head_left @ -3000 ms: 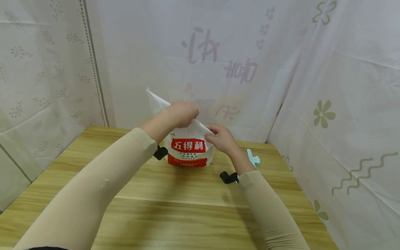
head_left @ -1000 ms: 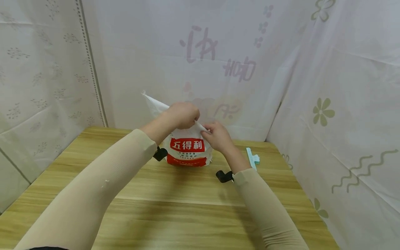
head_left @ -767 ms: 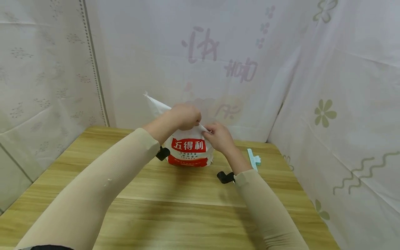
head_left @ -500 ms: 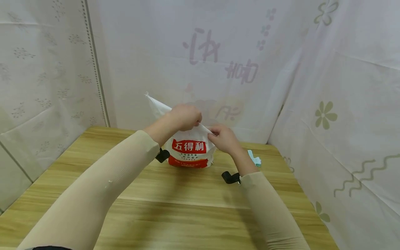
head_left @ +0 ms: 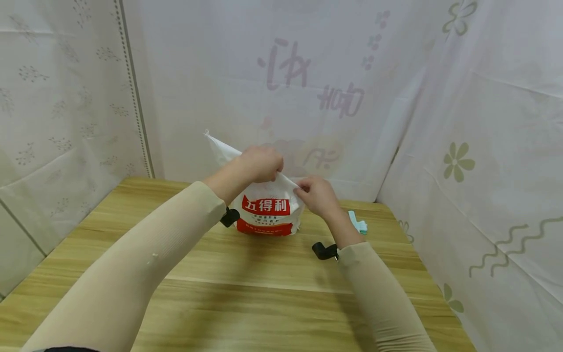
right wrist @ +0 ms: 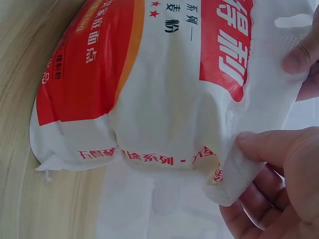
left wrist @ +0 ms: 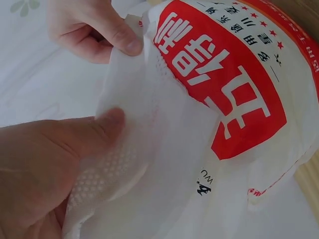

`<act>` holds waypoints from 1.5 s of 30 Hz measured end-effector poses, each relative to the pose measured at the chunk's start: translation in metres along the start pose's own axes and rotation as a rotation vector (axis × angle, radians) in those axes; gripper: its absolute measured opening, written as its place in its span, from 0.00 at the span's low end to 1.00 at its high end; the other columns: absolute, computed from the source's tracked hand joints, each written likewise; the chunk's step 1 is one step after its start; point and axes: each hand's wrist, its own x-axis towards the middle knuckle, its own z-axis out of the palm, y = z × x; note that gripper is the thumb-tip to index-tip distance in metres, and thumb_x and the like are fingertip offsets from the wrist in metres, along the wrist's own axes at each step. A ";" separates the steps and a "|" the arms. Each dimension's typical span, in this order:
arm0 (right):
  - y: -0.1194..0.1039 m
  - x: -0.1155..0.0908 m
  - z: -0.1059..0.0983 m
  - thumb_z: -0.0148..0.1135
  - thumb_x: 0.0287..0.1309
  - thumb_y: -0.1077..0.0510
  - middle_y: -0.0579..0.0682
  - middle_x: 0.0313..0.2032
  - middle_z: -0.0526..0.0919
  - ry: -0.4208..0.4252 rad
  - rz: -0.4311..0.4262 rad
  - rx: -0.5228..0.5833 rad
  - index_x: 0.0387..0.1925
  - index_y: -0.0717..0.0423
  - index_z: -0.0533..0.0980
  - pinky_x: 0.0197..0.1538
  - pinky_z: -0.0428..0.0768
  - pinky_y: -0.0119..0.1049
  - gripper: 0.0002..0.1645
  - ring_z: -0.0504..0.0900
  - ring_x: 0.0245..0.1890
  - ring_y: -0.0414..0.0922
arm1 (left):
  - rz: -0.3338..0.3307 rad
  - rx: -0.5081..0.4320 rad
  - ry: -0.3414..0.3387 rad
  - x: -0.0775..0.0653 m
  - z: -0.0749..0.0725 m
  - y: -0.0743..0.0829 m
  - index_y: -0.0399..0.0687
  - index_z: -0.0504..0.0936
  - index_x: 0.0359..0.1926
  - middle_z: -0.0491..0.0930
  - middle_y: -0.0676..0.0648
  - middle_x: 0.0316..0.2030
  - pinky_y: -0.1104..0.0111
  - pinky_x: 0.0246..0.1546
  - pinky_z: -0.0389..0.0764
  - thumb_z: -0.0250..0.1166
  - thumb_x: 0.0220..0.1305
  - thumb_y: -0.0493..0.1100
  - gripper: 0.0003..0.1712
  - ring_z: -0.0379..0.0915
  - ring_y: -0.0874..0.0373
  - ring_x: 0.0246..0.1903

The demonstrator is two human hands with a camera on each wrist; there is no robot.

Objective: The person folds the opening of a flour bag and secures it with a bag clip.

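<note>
A white flour bag (head_left: pixel 266 215) with red printing stands on the wooden table, its slack top pulled up and slanting down to the right. Around the middle of the top edge, my left hand (head_left: pixel 260 164) grips the plastic, thumb on the printed side in the left wrist view. My right hand (head_left: pixel 317 196) pinches the right corner of that edge between thumb and fingers. In the right wrist view the edge looks folded flat near the right thumb (right wrist: pixel 259 144), and a slot-shaped handle hole (right wrist: pixel 294 21) shows near the left thumb. The upper left corner sticks up free.
On the wooden table (head_left: pixel 264 303), a pale teal clip (head_left: pixel 358 223) lies right of the bag, partly hidden behind my right forearm. Patterned white curtains (head_left: pixel 246 73) enclose the table at the back and both sides.
My right hand moved left along the bag's top edge towards the left hand, then back to the right corner. The left hand keeps its grip almost in place. The bag stays standing.
</note>
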 end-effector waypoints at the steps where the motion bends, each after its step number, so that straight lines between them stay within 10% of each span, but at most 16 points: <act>1: 0.000 0.000 0.000 0.66 0.77 0.55 0.56 0.46 0.89 0.003 0.004 0.003 0.47 0.56 0.91 0.51 0.84 0.51 0.12 0.84 0.46 0.53 | -0.005 0.009 0.000 -0.001 0.000 0.000 0.48 0.90 0.54 0.89 0.45 0.52 0.52 0.54 0.86 0.71 0.75 0.43 0.11 0.81 0.48 0.52; 15: 0.004 0.001 0.000 0.64 0.76 0.57 0.56 0.49 0.93 -0.089 0.035 0.092 0.54 0.55 0.89 0.51 0.86 0.49 0.13 0.89 0.49 0.54 | -0.007 0.027 0.020 -0.002 0.003 0.000 0.48 0.91 0.51 0.90 0.45 0.48 0.54 0.54 0.86 0.67 0.77 0.38 0.08 0.82 0.48 0.49; 45: 0.005 -0.003 0.005 0.68 0.73 0.59 0.56 0.45 0.86 0.015 0.011 0.017 0.40 0.56 0.87 0.51 0.84 0.50 0.05 0.84 0.47 0.53 | -0.055 0.029 -0.012 -0.002 -0.001 -0.004 0.48 0.89 0.52 0.88 0.45 0.49 0.52 0.52 0.86 0.66 0.78 0.40 0.09 0.82 0.49 0.48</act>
